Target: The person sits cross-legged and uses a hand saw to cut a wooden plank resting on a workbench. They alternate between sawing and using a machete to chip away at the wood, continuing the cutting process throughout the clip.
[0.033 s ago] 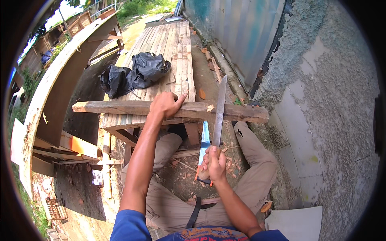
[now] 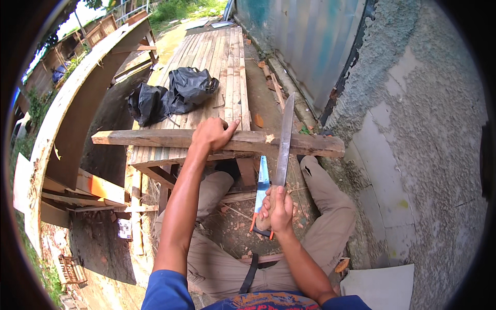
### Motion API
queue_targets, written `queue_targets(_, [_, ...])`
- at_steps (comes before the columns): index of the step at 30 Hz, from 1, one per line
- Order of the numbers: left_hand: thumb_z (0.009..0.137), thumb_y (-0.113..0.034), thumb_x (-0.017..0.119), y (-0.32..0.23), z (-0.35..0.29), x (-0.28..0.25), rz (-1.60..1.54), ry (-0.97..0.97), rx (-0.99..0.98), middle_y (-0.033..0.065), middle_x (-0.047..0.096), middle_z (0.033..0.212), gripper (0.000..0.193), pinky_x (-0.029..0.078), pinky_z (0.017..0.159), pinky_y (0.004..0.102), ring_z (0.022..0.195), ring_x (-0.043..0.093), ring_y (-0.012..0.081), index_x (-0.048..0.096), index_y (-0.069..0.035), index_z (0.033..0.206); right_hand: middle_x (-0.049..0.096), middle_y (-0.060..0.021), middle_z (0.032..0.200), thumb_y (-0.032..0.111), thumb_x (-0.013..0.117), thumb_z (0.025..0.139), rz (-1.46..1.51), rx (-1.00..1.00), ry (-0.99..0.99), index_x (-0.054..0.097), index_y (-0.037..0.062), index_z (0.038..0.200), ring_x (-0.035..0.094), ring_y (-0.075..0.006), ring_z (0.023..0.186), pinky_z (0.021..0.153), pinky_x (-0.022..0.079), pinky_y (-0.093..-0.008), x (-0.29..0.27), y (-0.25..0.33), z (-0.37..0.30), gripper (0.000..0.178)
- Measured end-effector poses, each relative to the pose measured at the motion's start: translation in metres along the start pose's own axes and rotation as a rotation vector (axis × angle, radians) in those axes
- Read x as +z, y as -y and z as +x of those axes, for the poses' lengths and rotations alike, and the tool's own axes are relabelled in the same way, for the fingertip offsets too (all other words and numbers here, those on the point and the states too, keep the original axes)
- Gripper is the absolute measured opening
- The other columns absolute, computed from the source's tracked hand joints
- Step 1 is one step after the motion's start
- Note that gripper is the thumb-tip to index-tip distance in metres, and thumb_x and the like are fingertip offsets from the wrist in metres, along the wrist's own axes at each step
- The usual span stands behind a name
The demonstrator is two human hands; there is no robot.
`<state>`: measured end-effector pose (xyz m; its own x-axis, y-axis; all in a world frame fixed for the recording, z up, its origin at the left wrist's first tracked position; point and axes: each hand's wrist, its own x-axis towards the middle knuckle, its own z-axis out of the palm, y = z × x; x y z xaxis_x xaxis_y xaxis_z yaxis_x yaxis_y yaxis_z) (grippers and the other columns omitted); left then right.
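A long squared wooden beam (image 2: 163, 137) lies crosswise over the near end of the slatted wooden bench (image 2: 222, 62), its right end jutting past the bench. My left hand (image 2: 213, 135) is closed over the beam's top, gripping it left of a small pale chipped spot (image 2: 269, 138). In my right hand (image 2: 279, 207) is the wooden handle of a machete (image 2: 283, 155). Its long blade points away from me and crosses over the beam just right of the chipped spot; whether it touches the wood I cannot tell. Below, between my legs, a handsaw (image 2: 263, 181) has an orange and black handle.
Black plastic bags (image 2: 191, 89) rest on the bench beyond the beam. A rough concrete wall (image 2: 418, 129) and a corrugated metal sheet (image 2: 315, 46) rise on the right. At left stands a large wooden frame (image 2: 77, 119). Wood chips litter the ground.
The machete blade has tilted slightly, its tip shifting a little right and farther away. My left hand and the beam look almost unmoved.
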<state>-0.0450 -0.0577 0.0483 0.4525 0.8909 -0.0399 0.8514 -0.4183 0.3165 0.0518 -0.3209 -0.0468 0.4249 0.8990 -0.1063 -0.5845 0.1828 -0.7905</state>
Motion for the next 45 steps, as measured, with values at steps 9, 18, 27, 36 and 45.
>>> queue_targets(9, [0.092,-0.068,0.048,-0.004,0.009,-0.009,0.001,0.037,0.007,0.0321,0.07,0.091,0.078,0.053,0.088,0.0525,0.093,0.068,0.0484,0.075,0.005,0.084,0.047,-0.0047,0.068,0.05,0.042,0.108,-0.035,-0.28,-0.012,0.049,0.0013,0.104,0.047,-0.0127,0.051,0.051,0.044,-0.0284,0.016,0.003,0.02,0.05])
queue_targets(18, [0.092,-0.068,0.048,0.001,0.009,-0.011,0.018,0.031,-0.028,0.0313,0.071,0.094,0.077,0.053,0.09,0.0527,0.095,0.068,0.0471,0.076,0.004,0.085,0.043,-0.0034,0.068,0.06,0.035,0.106,-0.018,-0.221,-0.054,0.047,0.0041,0.105,0.042,-0.0124,0.048,0.048,0.043,-0.0307,0.027,0.053,0.015,0.057])
queue_targets(27, [0.092,-0.069,0.048,0.002,0.011,-0.005,-0.031,0.023,-0.003,0.0313,0.071,0.094,0.079,0.053,0.09,0.0526,0.096,0.068,0.0469,0.076,0.005,0.085,0.047,-0.005,0.07,0.05,0.041,0.108,-0.034,0.174,0.034,0.048,0.0027,0.103,0.046,-0.0122,0.051,0.05,0.044,-0.0288,0.006,-0.004,0.023,0.048])
queue_targets(36, [0.092,-0.068,0.049,0.001,0.014,-0.009,-0.003,0.018,-0.033,0.031,0.071,0.094,0.078,0.053,0.089,0.0521,0.097,0.068,0.0466,0.075,0.005,0.087,0.047,-0.0047,0.07,0.051,0.041,0.108,0.089,-0.398,-0.037,0.049,0.0022,0.103,0.044,-0.0118,0.05,0.049,0.043,-0.0283,0.035,0.035,0.018,0.05])
queue_targets(45, [0.093,-0.064,0.05,0.009,0.007,0.0,-0.061,-0.085,-0.006,0.0309,0.07,0.087,0.071,0.053,0.085,0.0525,0.09,0.069,0.046,0.077,0.002,0.083,0.044,-0.0033,0.068,0.057,0.038,0.107,-0.075,0.074,-0.028,0.048,0.0048,0.102,0.043,-0.0118,0.048,0.047,0.043,-0.0299,0.017,0.033,0.018,0.053])
